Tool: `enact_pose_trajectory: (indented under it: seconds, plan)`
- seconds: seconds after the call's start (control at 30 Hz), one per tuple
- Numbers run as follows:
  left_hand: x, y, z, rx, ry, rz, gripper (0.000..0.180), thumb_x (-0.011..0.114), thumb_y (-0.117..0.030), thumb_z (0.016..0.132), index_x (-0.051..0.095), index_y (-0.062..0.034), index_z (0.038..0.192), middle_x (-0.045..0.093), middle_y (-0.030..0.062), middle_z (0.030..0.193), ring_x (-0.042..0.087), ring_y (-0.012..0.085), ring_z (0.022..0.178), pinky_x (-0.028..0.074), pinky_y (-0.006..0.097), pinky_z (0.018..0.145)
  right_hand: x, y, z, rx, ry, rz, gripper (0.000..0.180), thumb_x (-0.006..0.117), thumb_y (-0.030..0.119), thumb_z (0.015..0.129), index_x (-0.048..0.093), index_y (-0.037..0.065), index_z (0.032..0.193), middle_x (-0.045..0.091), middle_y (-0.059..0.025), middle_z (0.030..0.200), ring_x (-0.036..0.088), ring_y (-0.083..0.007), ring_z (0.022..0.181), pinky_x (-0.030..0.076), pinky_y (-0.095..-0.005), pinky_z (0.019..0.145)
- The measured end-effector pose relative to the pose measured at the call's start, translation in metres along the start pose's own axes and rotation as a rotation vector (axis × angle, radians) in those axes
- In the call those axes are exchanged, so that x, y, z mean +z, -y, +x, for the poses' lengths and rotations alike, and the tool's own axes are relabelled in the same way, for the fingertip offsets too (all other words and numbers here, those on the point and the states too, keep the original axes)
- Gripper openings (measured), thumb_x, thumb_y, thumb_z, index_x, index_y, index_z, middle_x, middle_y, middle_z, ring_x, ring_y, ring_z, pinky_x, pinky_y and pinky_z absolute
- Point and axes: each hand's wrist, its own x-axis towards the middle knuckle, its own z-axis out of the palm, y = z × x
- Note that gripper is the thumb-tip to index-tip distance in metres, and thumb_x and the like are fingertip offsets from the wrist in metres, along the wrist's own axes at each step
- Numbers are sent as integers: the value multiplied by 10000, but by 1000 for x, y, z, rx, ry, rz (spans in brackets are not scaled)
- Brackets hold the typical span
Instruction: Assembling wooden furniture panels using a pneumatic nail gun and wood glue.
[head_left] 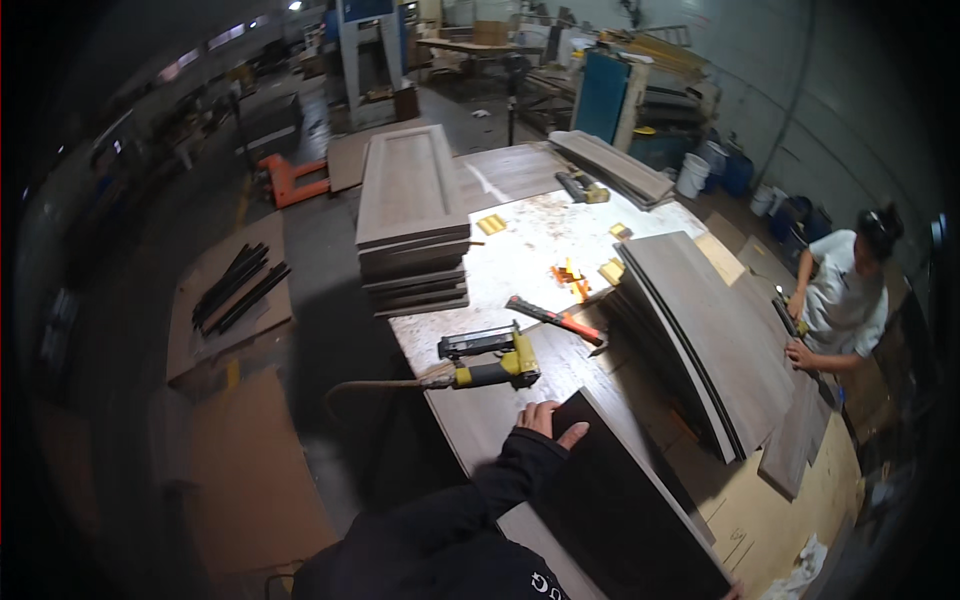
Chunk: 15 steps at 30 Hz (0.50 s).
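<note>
A dark rectangular panel (625, 510) with a pale edge lies tilted across the near side of the worktable. At its far left corner, my left hand (548, 422) grips the board, thumb on the dark face and fingers around the edge. Only a bit of my right hand (735, 591) shows, at the panel's near right corner by the lower picture edge. Just beyond my left hand rests a yellow and black nail gun (495, 365), its hose trailing left. A hammer (556, 320) with a red and black handle lies past it.
Stacked framed panels (410, 200) stand on the table's left, and curved grey boards (700, 330) lean on the right. Beside these a co-worker (845, 290) handles a tool. Another nail gun (583, 188) lies farther back. An orange pallet jack (290, 182) stands on the floor.
</note>
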Motion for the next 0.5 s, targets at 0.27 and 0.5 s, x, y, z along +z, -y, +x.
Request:
enact_pose_trajectory:
  seconds: [0.27, 0.5]
  plan:
    - [-30, -25, 0, -21, 243, 2, 424, 583, -427, 740, 521, -51, 925, 515, 128, 876, 505, 281, 839, 402, 338, 751, -57, -1, -27, -128, -588, -1, 144, 633, 109, 713, 609, 10, 814, 593, -105, 793, 542, -183, 735, 458, -297, 656]
    - [-3, -18, 1, -214, 109, -765, 211, 535, -270, 809, 492, -71, 754, 406, -33, 554, 334, 34, 490, 315, 214, 455, -5, -6, 60, -398, -394, 88, 166, 546, 139, 721, 571, 1, 808, 551, -102, 770, 513, -196, 744, 423, -316, 691]
